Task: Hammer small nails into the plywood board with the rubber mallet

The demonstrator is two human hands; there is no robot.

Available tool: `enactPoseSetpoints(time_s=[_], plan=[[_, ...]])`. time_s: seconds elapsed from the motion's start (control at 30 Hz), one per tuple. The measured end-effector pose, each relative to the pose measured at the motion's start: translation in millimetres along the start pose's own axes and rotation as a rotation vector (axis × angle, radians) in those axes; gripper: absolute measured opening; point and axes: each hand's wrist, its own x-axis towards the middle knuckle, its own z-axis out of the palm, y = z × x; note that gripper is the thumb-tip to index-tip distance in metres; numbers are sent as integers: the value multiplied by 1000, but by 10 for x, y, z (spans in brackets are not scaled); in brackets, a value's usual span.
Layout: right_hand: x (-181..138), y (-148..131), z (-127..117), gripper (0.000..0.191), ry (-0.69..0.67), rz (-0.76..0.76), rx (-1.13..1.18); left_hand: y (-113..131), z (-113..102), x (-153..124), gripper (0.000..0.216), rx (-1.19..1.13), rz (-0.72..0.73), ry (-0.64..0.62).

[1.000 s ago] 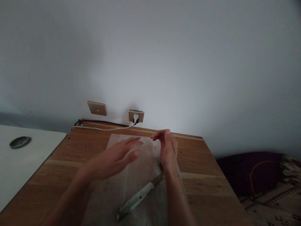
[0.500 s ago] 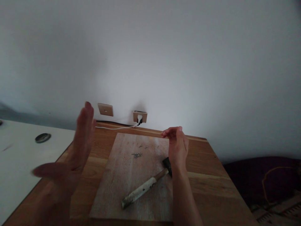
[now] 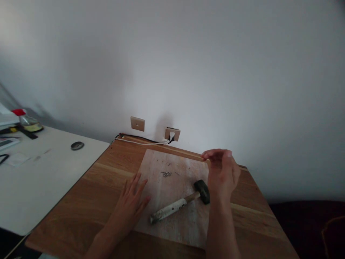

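My left hand (image 3: 132, 199) lies with spread fingers over the left edge of a pale wooden board (image 3: 159, 194), holding nothing. Raised above the board's right side, my right hand (image 3: 222, 174) has loosely curved fingers, and no object shows in it. Between the hands a hammer (image 3: 172, 208) rests slantwise on the board, its dark head (image 3: 202, 191) to the right and its worn, white-coated handle toward the lower left. Farther back lies a small pile of silver nails or screws (image 3: 166, 174), too small to tell which. Tiny specks dot the board's far part.
The board sits on a brown wooden table (image 3: 102, 187) against a white wall. White and black cords run to a wall socket (image 3: 172, 133). On the white table (image 3: 54, 172) at left are a dark round object (image 3: 77, 145) and a red-topped bottle (image 3: 31, 122).
My left hand has come down from its raised position onto the board's left edge. My right hand stays raised with a similar shape. The view has shifted, showing more of the left table.
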Motion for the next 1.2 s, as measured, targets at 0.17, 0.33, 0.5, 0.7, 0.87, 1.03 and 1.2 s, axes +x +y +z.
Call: enactPoseSetpoints(time_s=[0.17,0.33,0.5,0.7,0.87,1.03,1.2], plan=[[-65,10,-366,38,-161,25,-482,-254,-81,-340,49,-171,-273,28],[-420,208,-1144,43,-230,198,-820,-369,-171,-363,57,-305,-466,-27],[-1126,367,-1972,70,-114,354,-1237,-211,-257,-170,57,-356,-446,-94],[-1550,314,-2122,66,-111,675,-1229,-54,-274,-56,64,-491,-454,-149],[-1510,283,-2036,65,-65,667,-1224,-97,-319,-39,66,-589,-513,-111],[-1601,296,-1873,66,-108,687,-1131,-237,-542,-88,61,-553,-554,-27],[-1726,334,-1441,59,-272,588,-997,-670,-726,-142,60,-396,-627,45]])
